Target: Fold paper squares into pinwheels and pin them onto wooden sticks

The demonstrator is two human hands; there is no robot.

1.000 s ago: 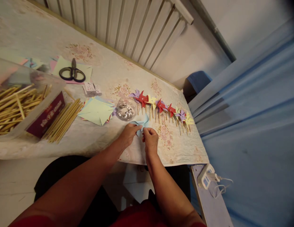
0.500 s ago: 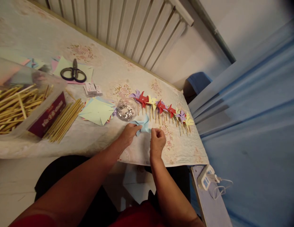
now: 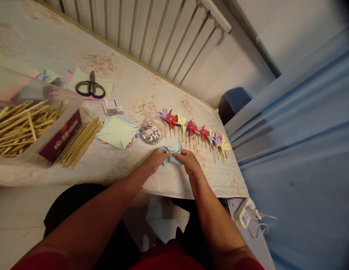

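Flowered cloth [image 3: 125, 88] covers the table, and a box of sticks [image 3: 18, 129] is cut off at the left edge. Pinching the blue paper [image 3: 178, 149] near the table's front, the left hand [image 3: 156, 159] sits much as before; the right hand [image 3: 191, 161], earlier out at a tip, now grips closer in. Curled into soft blades, the paper has its middle mostly hidden by fingers. Further right, overlapping pinwheels [image 3: 192, 128] are hard to count.
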